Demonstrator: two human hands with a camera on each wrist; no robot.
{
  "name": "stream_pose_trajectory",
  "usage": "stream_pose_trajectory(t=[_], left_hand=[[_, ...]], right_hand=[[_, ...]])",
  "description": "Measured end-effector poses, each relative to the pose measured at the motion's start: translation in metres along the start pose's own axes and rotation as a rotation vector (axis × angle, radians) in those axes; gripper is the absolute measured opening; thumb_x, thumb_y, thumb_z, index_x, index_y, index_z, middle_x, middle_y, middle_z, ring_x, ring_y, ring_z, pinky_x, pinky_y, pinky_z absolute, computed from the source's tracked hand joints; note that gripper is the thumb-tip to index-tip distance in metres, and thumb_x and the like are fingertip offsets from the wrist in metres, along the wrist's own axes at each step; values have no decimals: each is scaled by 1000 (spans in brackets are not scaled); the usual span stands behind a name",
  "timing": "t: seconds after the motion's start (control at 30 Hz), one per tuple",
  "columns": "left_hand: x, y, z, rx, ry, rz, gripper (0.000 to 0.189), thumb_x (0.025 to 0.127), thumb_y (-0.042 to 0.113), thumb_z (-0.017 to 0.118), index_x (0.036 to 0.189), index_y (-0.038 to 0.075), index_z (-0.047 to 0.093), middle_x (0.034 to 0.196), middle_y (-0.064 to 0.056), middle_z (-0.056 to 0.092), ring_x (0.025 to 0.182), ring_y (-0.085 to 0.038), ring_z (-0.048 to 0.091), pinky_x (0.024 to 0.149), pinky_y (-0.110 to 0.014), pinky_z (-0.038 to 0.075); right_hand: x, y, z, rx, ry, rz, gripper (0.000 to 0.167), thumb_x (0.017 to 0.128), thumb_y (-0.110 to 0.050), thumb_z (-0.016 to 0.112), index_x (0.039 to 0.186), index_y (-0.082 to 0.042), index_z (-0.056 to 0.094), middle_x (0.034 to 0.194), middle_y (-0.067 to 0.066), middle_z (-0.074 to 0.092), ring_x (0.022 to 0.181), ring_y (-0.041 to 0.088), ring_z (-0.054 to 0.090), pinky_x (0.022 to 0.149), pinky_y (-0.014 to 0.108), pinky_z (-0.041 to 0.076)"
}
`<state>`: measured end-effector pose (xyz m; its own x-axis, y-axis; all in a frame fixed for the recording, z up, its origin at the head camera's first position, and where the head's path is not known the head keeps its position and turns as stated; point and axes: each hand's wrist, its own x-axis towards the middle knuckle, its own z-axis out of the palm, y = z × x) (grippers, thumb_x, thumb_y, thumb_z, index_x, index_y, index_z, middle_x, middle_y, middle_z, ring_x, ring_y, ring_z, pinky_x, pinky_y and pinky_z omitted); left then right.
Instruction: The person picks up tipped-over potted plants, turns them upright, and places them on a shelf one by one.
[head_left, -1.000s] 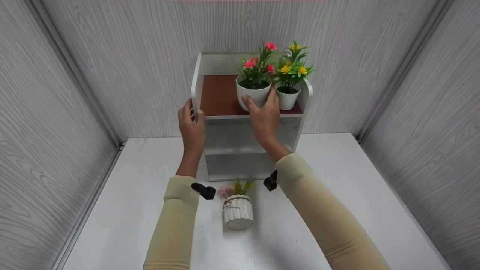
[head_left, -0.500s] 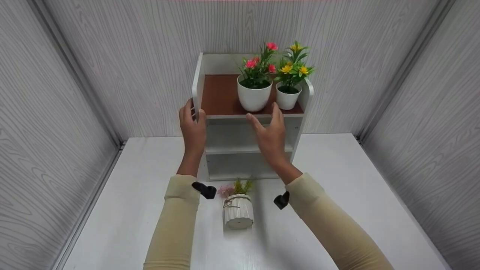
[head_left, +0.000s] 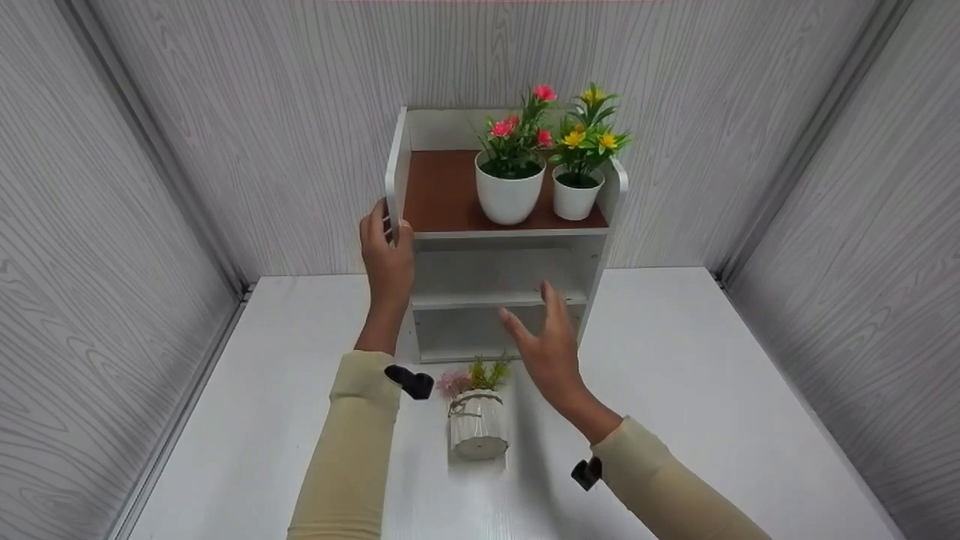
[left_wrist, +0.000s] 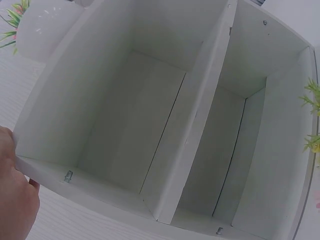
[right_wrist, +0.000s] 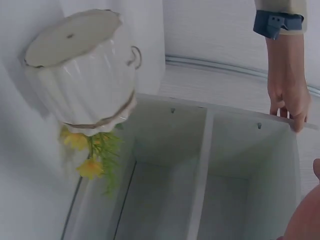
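Note:
My left hand (head_left: 387, 259) grips the left side panel of a small white shelf unit (head_left: 510, 234) with a brown top board. In the left wrist view, part of that hand (left_wrist: 17, 195) shows at the panel's edge. My right hand (head_left: 551, 345) hangs in front of the lower shelves, fingers spread, holding nothing. On the top board stand a white pot with pink flowers (head_left: 510, 191) and, right of it, a smaller white pot with yellow flowers (head_left: 576, 196). A ribbed white pot (head_left: 478, 427) with pink and yellow-green flowers and a cord lies on its side before the unit.
The unit stands on a white table (head_left: 660, 390) against the grey wood-grain back wall (head_left: 262, 112). Similar walls enclose both sides. Two compartments open to the front, split by a shelf board (left_wrist: 197, 120).
My right hand has let go of the pink-flower pot and drawn back down toward me. That pot stays on the top board. The left hand keeps its grip on the side panel.

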<state>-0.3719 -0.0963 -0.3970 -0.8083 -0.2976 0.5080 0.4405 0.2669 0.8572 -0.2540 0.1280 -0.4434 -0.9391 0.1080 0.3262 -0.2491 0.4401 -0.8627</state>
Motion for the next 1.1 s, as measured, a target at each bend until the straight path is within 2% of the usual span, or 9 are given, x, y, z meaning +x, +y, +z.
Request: stream_pose_trajectory(t=[0.17,0.37,0.57,0.77,1.1], left_hand=[[-1,0,-1,-2,1,7,51,105,24,48,153,9,38,140,-9,47,131,-19,49,110,-36,45],[-1,1,-1,-4,9,16,51,104,23,49,152,7,39,138,-10,48,130,-21,50,110,-37,45],[0,-1,-1,-5,14,19,51,104,22,49,151,6,40,138,-11,48,129,-22,51,110,-37,45],[0,0,-1,-5,-2,17,52,104,24,48,152,7,39,138,-10,47,130,-20,50,110,-35,45],[-1,2,-1,-5,-4,13,53,105,26,48,153,8,37,140,-10,47,131,-20,50,110,-35,45]], right_hand=[[-25,17,8,-3,-50,60,96,89,-66,63,160,-15,25,163,7,29,151,27,29,117,56,32],[-53,40,25,-20,-112,138,94,90,-62,65,159,-11,27,164,13,28,151,34,28,116,59,31],[-75,61,42,-6,-160,216,94,89,-61,67,159,-11,28,163,12,30,150,33,31,116,58,33],[-87,75,54,3,-180,263,92,89,-57,69,157,-8,31,161,15,33,148,36,34,114,59,34],[-96,86,65,-11,-231,325,96,90,-58,68,155,1,30,157,23,37,140,41,43,111,58,40]])
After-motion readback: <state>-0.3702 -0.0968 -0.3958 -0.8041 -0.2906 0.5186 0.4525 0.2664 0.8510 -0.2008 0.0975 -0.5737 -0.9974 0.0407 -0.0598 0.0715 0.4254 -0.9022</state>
